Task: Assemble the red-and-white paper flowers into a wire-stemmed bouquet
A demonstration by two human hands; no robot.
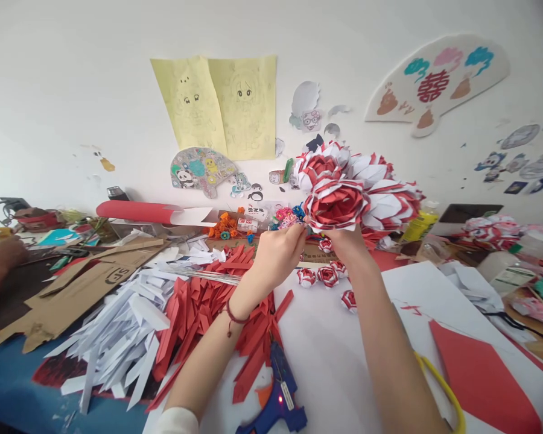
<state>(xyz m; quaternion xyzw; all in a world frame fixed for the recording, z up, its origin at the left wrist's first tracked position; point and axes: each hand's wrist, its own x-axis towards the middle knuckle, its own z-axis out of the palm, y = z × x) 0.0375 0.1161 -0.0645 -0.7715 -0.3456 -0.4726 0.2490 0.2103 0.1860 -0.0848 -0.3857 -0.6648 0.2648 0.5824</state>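
Several large red-and-white paper flowers [337, 205] form a bunch in the centre right, raised above the table. My right hand [344, 238] is closed beneath the bunch, partly hidden by the petals. At the bunch's lower left, my left hand [283, 250] has its fingers pressed together; what lies between them is too small to tell. Small red-and-white paper flowers [328, 276] rest on the white sheet [330, 355] below. A blue glue gun [278, 398] with a lit red light lies near the front edge, beside my left forearm.
White paper strips [113, 331] and red paper strips [199, 307] are heaped at left. Cardboard [81, 289] lies farther left, near another person's hand [2, 256]. On the right are red paper [484, 374], a yellow handle [447, 386] and bottles.
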